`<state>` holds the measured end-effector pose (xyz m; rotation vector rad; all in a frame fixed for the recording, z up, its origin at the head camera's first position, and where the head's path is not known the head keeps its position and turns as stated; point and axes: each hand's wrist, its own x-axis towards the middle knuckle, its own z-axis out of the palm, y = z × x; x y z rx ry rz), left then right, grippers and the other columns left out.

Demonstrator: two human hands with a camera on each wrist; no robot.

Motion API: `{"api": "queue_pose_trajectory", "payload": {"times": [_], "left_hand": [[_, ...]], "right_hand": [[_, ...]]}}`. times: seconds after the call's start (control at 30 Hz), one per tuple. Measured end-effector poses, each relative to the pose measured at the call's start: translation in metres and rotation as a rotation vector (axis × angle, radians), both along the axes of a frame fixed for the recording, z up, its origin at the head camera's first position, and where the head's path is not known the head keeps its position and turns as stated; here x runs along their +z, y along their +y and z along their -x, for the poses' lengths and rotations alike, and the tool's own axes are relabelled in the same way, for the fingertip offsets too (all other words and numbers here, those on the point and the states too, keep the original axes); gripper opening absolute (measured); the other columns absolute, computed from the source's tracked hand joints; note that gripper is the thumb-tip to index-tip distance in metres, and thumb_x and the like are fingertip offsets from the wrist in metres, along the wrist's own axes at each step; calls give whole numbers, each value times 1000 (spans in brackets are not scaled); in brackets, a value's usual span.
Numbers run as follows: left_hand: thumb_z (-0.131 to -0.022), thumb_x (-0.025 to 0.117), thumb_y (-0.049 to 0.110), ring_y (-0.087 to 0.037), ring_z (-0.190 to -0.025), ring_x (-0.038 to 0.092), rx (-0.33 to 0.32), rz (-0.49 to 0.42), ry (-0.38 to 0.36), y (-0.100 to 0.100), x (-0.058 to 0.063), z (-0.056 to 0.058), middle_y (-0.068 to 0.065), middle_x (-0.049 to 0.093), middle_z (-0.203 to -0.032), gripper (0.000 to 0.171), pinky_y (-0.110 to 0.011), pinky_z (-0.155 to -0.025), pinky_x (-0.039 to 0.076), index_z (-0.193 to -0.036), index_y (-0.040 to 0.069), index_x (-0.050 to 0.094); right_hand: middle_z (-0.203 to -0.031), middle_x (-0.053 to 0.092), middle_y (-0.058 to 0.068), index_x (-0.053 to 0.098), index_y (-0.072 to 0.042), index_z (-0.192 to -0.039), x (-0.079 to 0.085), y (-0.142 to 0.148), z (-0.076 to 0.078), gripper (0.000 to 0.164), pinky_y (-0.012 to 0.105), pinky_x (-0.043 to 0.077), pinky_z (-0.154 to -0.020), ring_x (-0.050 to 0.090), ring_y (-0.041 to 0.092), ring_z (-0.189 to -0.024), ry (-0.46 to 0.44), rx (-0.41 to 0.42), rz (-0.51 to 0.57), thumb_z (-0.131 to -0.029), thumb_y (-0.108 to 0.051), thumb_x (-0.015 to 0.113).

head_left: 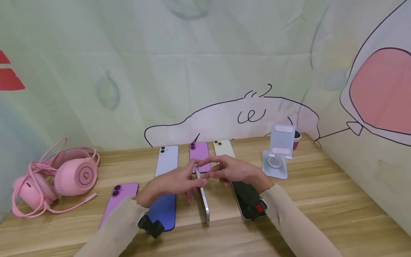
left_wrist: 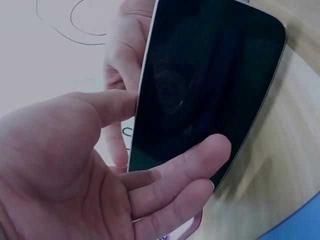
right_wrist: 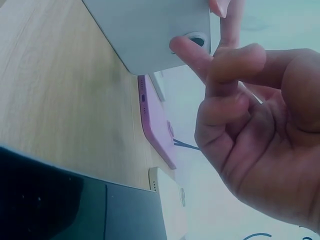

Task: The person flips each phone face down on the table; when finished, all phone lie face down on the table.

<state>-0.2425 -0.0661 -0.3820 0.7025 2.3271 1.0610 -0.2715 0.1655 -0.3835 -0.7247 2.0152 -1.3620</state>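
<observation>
A silver smartphone [head_left: 204,205] stands on its long edge, black screen [left_wrist: 210,75] toward my left hand and pale back [right_wrist: 155,30] toward my right. My left hand [head_left: 178,180] holds it, with the thumb at the upper edge and fingers lying over the screen. From the other side my right hand [head_left: 232,169] reaches in. One of its fingertips rests on the back beside the camera lens [right_wrist: 196,39], while its other fingers are partly bent. A pink phone [head_left: 199,151] lies just beyond both hands.
Left of the hands are a blue phone [head_left: 163,210], a pale blue phone [head_left: 167,162] and a purple phone [head_left: 117,205]; pink headphones [head_left: 75,175] lie farther left. A cream phone [head_left: 224,148], a dark-screened phone [head_left: 244,196], a folding stand [head_left: 280,146] and a cup [head_left: 297,139] are rightward.
</observation>
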Motion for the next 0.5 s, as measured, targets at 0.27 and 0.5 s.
{"api": "queue_pose_trajectory", "payload": {"times": [0.27, 0.5], "left_hand": [[-101, 61, 17, -27, -64, 70, -28, -50, -17, -3, 3, 0, -10, 70, -87, 53, -37, -70, 56, -140, 1, 30], [-96, 65, 6, -22, -57, 65, 35, 35, 26, -4, 1, 0, -6, 66, -76, 49, -34, -61, 55, -137, 6, 38]], "right_hand": [[-119, 68, 16, 50, -12, -145, -3, 2, 1, 46, 27, 39, -53, 43, 17, -54, -7, 48, -29, -101, 2, 51], [-113, 71, 18, 49, -8, -145, -6, 3, 0, 45, 26, 45, -55, 51, 17, -54, -93, 59, -12, -101, 1, 52]]}}
